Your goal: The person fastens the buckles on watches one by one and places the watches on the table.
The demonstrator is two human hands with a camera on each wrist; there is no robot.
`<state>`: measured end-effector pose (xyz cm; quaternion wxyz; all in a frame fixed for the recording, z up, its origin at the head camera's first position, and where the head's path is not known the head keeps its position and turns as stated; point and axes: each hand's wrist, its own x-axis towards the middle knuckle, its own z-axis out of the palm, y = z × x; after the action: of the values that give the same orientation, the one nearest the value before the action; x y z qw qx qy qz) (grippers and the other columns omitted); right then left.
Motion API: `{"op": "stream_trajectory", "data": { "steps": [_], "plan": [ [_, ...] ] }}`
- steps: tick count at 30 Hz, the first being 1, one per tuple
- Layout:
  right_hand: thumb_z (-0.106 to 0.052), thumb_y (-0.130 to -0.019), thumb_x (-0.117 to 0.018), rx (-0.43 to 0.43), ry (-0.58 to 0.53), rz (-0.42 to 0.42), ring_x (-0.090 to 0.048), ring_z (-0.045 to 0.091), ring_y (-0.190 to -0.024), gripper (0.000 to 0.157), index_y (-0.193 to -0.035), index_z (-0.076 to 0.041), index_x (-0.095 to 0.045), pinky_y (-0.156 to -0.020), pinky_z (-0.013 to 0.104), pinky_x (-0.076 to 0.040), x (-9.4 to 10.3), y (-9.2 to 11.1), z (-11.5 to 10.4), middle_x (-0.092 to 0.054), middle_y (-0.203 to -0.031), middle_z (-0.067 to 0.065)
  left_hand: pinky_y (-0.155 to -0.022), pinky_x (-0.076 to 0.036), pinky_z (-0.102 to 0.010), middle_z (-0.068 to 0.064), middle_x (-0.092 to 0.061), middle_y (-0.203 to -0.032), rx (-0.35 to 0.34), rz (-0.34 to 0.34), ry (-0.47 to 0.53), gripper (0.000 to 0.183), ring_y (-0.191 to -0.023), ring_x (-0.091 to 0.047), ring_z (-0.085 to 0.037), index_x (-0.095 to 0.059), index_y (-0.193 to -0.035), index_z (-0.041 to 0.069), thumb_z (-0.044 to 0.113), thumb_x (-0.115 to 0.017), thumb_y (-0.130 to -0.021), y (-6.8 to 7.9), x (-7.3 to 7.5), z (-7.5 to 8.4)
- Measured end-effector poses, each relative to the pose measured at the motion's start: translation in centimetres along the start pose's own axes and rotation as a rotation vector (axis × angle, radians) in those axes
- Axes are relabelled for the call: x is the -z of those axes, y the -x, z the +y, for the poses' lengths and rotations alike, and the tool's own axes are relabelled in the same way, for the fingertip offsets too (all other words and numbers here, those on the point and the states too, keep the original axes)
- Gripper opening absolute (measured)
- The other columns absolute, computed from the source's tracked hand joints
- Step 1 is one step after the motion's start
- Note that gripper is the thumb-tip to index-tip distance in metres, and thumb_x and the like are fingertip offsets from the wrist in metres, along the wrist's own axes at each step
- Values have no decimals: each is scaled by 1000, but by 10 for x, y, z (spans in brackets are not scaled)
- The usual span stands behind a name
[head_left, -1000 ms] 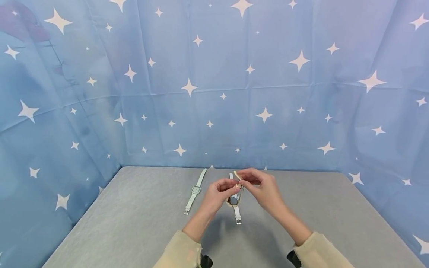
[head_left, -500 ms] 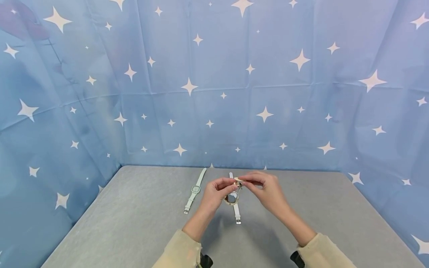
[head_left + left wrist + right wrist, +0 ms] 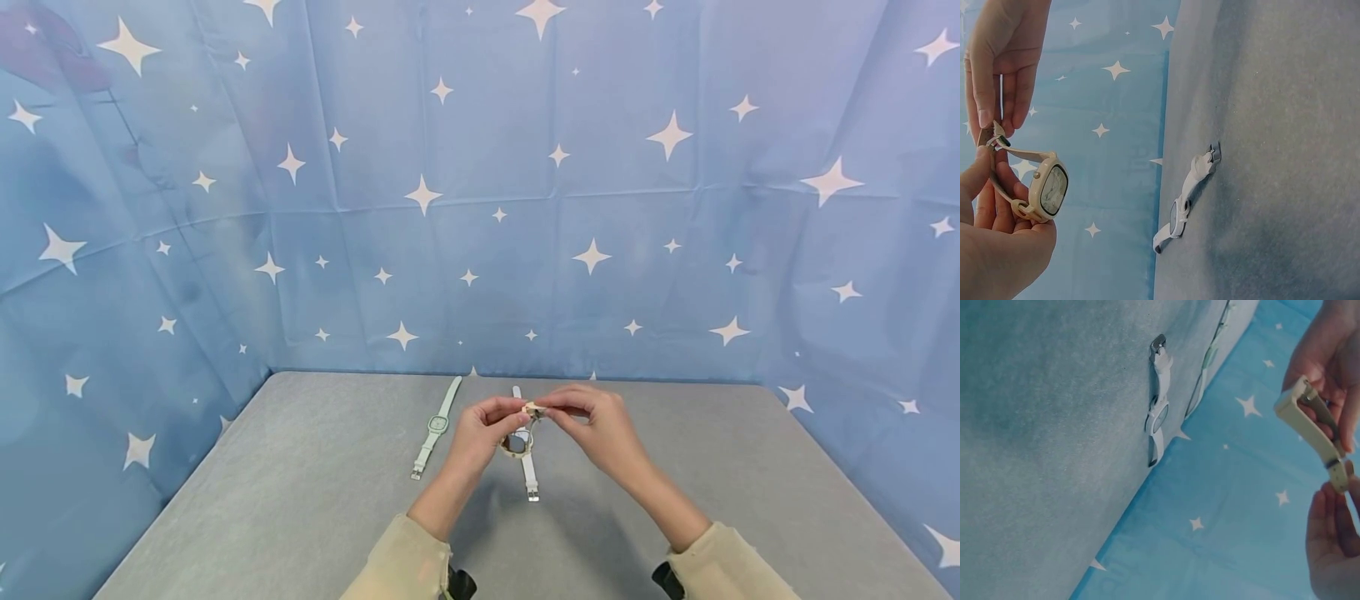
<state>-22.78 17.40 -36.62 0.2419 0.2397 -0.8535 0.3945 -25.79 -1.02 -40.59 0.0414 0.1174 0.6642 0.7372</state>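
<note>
Both hands hold a cream wristwatch (image 3: 1052, 189) above the table, its strap bent into a loop with the rounded square face hanging outward. My left hand (image 3: 476, 437) pinches the strap close to the buckle, its other fingers behind the watch case. From the opposite side my right hand (image 3: 600, 421) pinches the strap end at the buckle (image 3: 1001, 141). In the right wrist view the strap (image 3: 1316, 434) runs from the case to the right fingertips. Fingers partly cover the buckle, so whether the strap is threaded through I cannot tell.
A white watch (image 3: 529, 477) lies stretched out on the grey table (image 3: 300, 500), below the held one. To its left lies a pale green watch (image 3: 438, 425), also unfastened. A blue star-patterned curtain (image 3: 480, 233) stands behind the table and along its sides.
The strap end at the right fingertips has tipped down from slanting upward to lying nearly level at the buckle. The watch case has shifted slightly left. The left hand has barely moved.
</note>
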Motion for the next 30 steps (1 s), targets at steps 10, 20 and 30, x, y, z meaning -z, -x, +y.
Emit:
{"op": "stream_trajectory", "data": {
  "steps": [10, 20, 30],
  "plan": [
    [3, -84, -74, 7, 54, -18, -73, 17, -87, 20, -98, -11, -79, -78, 27, -60, 0, 0, 0, -76, -95, 1, -66, -49, -18, 1, -77, -95, -4, 3, -3, 27, -81, -65, -1, -72, -111, -3, 12, -74, -89, 0, 1, 0],
    [-1, -85, -75, 6, 148, -53, -71, 16, -85, 16, -95, -13, -80, -74, 28, -60, -1, 1, -2, -74, -95, 0, -69, -49, -21, -8, -77, -102, 0, 5, -56, 26, -82, -64, -4, -73, -109, 1, 17, -76, -88, 3, 1, 0],
    [0, -80, -80, 48, 222, -46, -66, 14, -81, 18, -92, -13, -80, -69, 27, -57, -4, 2, -4, -69, -93, -3, -73, -52, -21, -14, -76, -102, -42, -13, -96, 25, -82, -66, -3, -74, -108, 1, 15, -77, -87, 2, -1, -2]
  ]
}}
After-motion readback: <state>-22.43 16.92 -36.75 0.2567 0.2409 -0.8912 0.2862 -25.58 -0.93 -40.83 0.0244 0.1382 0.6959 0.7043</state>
